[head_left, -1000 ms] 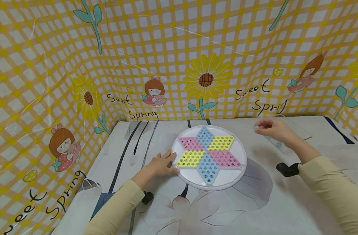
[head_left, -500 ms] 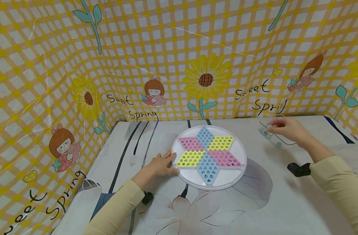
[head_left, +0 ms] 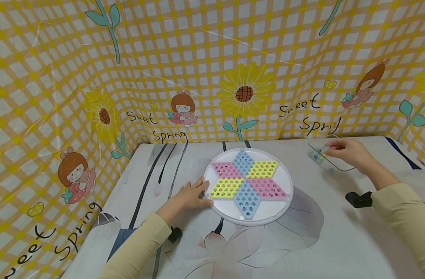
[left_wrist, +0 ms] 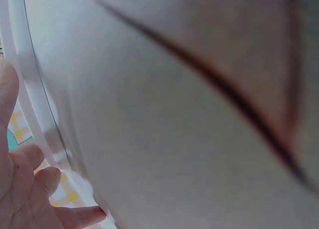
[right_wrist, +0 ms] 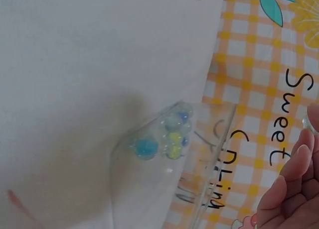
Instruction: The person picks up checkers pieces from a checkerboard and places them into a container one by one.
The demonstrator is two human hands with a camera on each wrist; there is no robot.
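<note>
A round white Chinese checkers board (head_left: 230, 211) with a blue, yellow and pink star of holes lies mid-table. My left hand (head_left: 189, 195) rests against its left rim with fingers spread; in the left wrist view the left hand (left_wrist: 22, 189) lies by the white rim. At the far right, my right hand (head_left: 348, 151) is over a clear plastic container (head_left: 338, 169) with marbles (head_left: 317, 157) in it. The right wrist view shows a small clear marble (right_wrist: 307, 122) pinched between thumb and fingers, and blue, yellow and clear marbles (right_wrist: 173, 139) inside the container.
A single clear marble (head_left: 242, 218) sits on the board's near rim. A white item with a loop handle (head_left: 106, 228) stands at the table's left edge. Behind the table hangs a yellow checked cloth (head_left: 205, 46).
My right hand has moved right, from beside the container to above it, with a marble still in its fingertips. The left hand and the board have stayed in place.
</note>
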